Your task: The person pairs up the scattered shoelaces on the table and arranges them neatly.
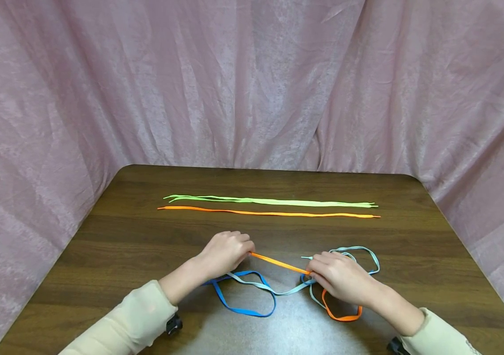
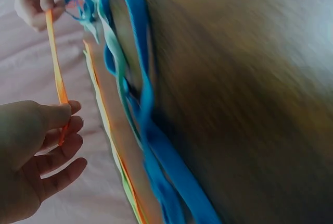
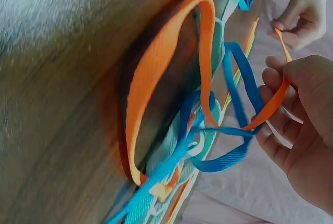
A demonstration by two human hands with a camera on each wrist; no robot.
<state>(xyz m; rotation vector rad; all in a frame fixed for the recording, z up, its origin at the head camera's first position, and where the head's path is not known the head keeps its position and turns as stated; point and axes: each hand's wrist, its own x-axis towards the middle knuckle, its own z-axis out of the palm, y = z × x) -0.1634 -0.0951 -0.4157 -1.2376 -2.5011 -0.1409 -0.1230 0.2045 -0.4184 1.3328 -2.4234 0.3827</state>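
An orange flat shoelace point(image 1: 278, 262) runs taut between the two hands, sloping down to the right. My left hand point(image 1: 227, 251) pinches it near its tip between thumb and index finger, as the left wrist view shows. Farther along, my right hand point(image 1: 341, 276) pinches the same lace, whose rest hangs in a loop point(image 3: 148, 67) towards the table. Tangled with it under the right hand are a blue shoelace point(image 1: 247, 312) and a light blue shoelace point(image 1: 375, 261). Blue loops lie close to the right fingers; whether they touch, I cannot tell.
Farther back on the brown wooden table point(image 1: 101, 256), several green laces point(image 1: 287, 202) lie stretched side by side. Just in front of them lies another straight orange lace point(image 1: 270, 213). Pink curtains point(image 1: 252, 84) hang behind the table and at both sides.
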